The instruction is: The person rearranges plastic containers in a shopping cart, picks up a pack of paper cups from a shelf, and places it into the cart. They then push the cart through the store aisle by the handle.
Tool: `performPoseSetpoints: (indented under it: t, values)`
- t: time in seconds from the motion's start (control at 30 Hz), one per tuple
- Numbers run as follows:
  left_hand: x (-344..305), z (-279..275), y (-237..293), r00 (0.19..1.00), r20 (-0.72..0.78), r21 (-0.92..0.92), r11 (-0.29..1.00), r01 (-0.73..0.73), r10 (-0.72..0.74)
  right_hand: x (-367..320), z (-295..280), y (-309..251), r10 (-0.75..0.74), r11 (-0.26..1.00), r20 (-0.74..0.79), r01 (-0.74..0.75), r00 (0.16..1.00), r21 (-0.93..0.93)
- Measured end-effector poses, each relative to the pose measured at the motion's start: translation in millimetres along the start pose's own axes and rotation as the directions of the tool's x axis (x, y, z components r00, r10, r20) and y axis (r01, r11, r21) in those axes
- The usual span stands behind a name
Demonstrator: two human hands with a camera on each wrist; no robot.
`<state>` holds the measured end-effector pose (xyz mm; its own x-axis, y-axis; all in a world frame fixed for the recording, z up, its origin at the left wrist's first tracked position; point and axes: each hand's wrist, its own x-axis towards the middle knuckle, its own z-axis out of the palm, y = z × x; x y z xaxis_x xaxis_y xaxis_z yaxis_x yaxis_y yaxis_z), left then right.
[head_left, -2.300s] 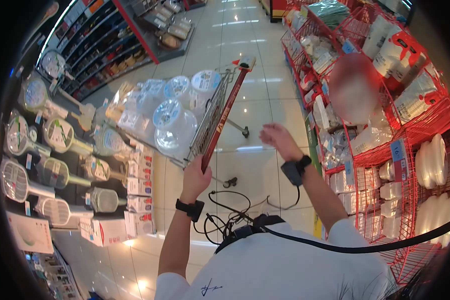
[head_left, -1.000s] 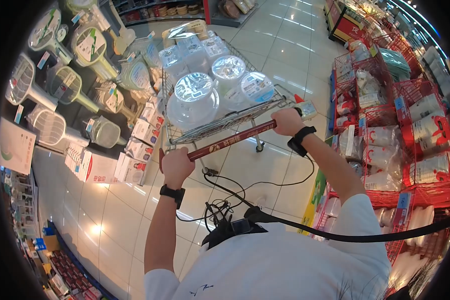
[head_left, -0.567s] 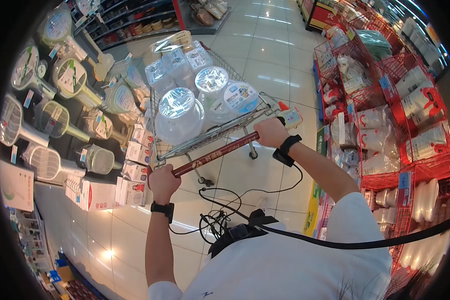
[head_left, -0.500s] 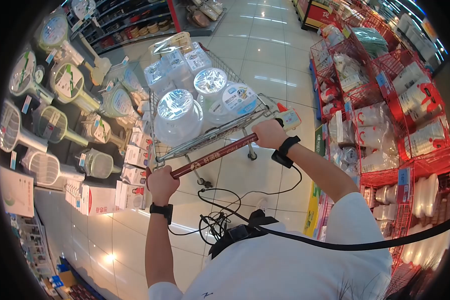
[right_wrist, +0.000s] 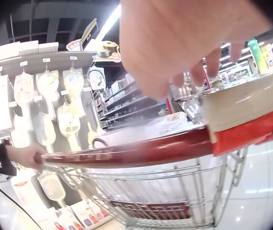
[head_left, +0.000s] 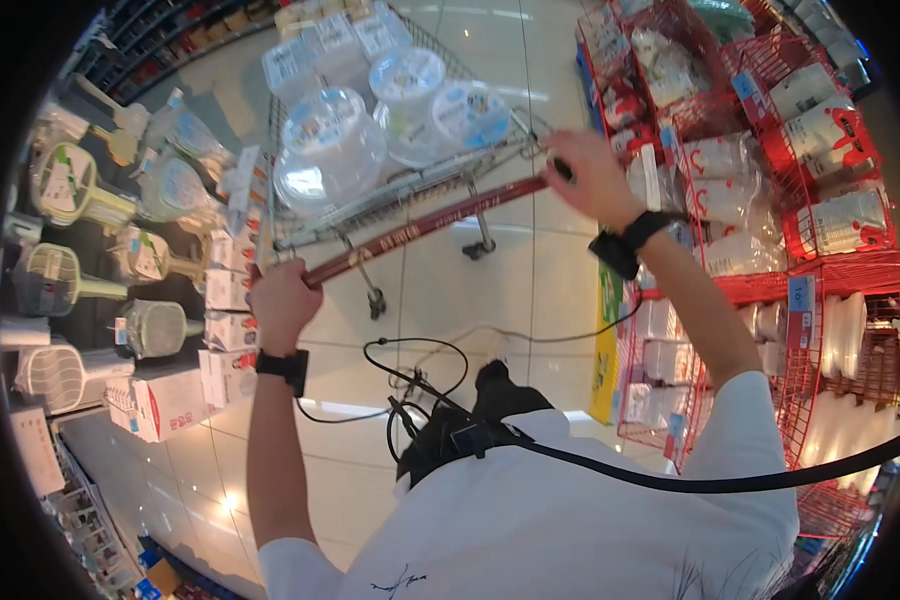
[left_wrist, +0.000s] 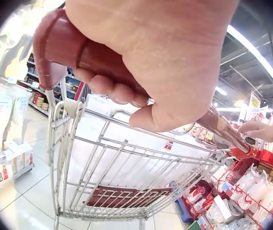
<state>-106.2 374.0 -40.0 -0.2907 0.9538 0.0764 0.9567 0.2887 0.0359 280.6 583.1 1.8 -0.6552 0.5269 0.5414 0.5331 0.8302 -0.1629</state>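
Observation:
My left hand [head_left: 286, 300] grips the left end of the cart's dark red handle [head_left: 420, 228]; in the left wrist view the fingers of this hand [left_wrist: 160, 62] curl round the bar [left_wrist: 103, 60]. At the handle's other end is my right hand [head_left: 592, 178]. The right wrist view shows that hand [right_wrist: 189, 43] raised above the bar [right_wrist: 165, 147], a gap beneath its loosely bent fingers. Clear round tubs with printed lids [head_left: 328, 150] and square clear containers [head_left: 340, 45] fill the wire cart [head_left: 450, 165].
Bagged electric swatters [head_left: 65, 185] and small boxes [head_left: 230, 335] line a display at the left. Red wire baskets [head_left: 715, 290] with packaged cups [head_left: 840, 225] stand at the right. Black cables [head_left: 440, 375] hang before the body, over the tiled floor [head_left: 470, 290].
Both hands first came onto the handle, which swung crosswise. Since then the right hand has loosened and lifted off its end, while the left has kept its grip. The cart appears higher and further left.

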Motion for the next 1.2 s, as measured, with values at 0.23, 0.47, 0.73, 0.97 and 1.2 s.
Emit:
performPoseSetpoints:
  t: [0.23, 0.47, 0.73, 0.97, 1.2]
  values:
    - [28.7, 4.1, 23.3, 0.995, -0.082, 0.005, 0.998, -0.062, 0.062, -10.4, 16.0, 80.1, 0.25, 0.968, 0.202, -0.237, 0.947, -0.086]
    - [59.7, 1.7, 55.1, 0.998, -0.022, 0.027, 0.998, -0.052, 0.053, -15.1, -8.6, 102.5, 0.101, 0.991, 0.201, -0.116, 0.974, 0.064]
    - [99.7, 8.1, 82.5, 0.992, -0.049, 0.032, 0.993, -0.118, 0.119, -15.0, -2.4, 150.1, 0.229, 0.972, 0.139, -0.235, 0.963, 0.024]
    - [137.3, 9.2, 100.9, 0.985, -0.072, 0.023, 0.988, -0.153, 0.154, -9.5, 1.1, 179.6, 0.244, 0.97, 0.085, -0.243, 0.966, -0.026]
    - [179.1, 11.6, 97.6, 0.985, -0.041, 0.04, 0.985, -0.168, 0.17, 25.8, -15.9, 176.4, 0.288, 0.951, 0.178, -0.302, 0.941, 0.06]
